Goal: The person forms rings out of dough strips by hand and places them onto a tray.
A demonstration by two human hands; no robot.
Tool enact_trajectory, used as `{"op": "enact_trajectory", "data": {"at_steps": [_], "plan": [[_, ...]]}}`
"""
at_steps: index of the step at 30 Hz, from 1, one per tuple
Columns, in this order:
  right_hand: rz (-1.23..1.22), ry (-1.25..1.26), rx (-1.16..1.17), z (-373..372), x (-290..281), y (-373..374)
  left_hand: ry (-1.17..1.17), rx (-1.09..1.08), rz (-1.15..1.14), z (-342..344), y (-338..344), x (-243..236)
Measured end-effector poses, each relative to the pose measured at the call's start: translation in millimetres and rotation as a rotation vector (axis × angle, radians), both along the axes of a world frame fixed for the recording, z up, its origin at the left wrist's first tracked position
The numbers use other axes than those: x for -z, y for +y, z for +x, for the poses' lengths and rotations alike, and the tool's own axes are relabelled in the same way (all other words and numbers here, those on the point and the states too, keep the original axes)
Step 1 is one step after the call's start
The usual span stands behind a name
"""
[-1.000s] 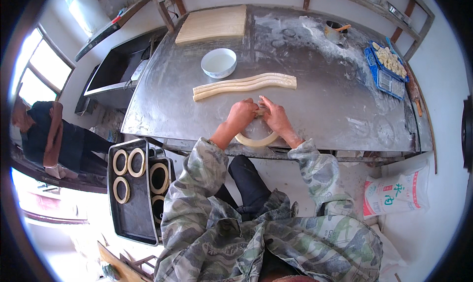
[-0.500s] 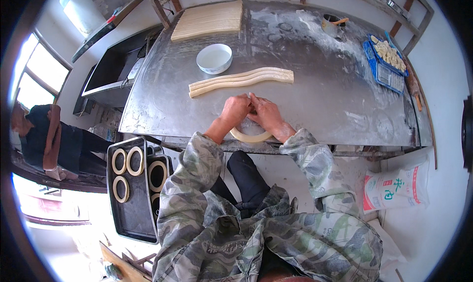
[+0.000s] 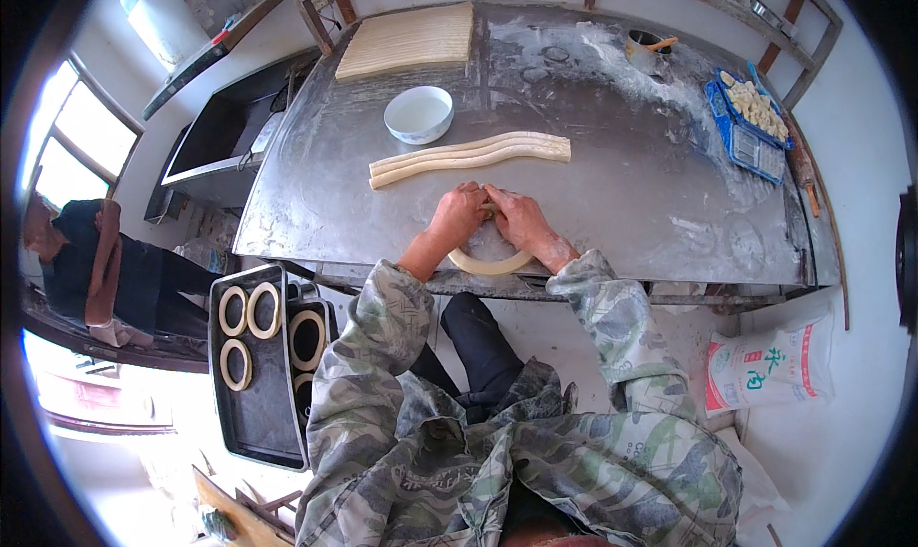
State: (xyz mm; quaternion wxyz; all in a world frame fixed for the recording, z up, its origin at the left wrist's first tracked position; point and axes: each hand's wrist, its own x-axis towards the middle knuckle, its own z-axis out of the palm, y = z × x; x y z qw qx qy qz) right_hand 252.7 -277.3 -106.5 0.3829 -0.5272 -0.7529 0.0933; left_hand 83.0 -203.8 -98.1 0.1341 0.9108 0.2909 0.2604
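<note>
A rope of dough [image 3: 490,264] lies curved into a ring at the near edge of the metal table. My left hand [image 3: 459,212] is closed round its far left part, and my right hand [image 3: 519,216] is closed on the far right part. Their fingers meet at the top of the ring, hiding where the ends come together. Just beyond my hands, several dough strips [image 3: 469,158] lie side by side. A white bowl [image 3: 419,115] stands behind them.
Left below the table, black trays [image 3: 258,423] hold several dough rings [image 3: 235,364]. A dough sheet cut in strips [image 3: 406,42] lies far left. Far right are a pot [image 3: 648,54], a blue tray of dough pieces [image 3: 751,117] and a rolling pin [image 3: 803,169]. A person [image 3: 124,270] stands left; a sack [image 3: 770,365] sits right.
My right hand has turned slightly, its fingers shifting at the join of the dough ring. My left hand stays nearly in place.
</note>
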Motion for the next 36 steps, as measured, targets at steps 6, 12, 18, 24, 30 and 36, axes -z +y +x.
{"op": "enact_trajectory", "data": {"at_steps": [6,12,18,24,30,36], "plan": [[0.051,-0.028,0.013,-4,-5,-14,-0.065,-0.003,0.002,0,-4,4],[-0.014,-0.330,-0.005,-10,-10,-33,-0.050,-0.085,0.018,-6,-8,12],[0.001,-0.383,0.009,-5,-4,-30,0.020,-0.001,0.109,-6,-11,5],[-0.024,-0.438,0.026,-15,-16,-38,-0.127,-0.133,0.015,-13,-8,27],[-0.037,-0.314,0.027,-22,-11,-29,-0.177,-0.149,-0.059,-11,-10,23],[0.120,0.049,0.139,-3,-14,-16,-0.194,-0.073,-0.041,-8,-10,11]]}}
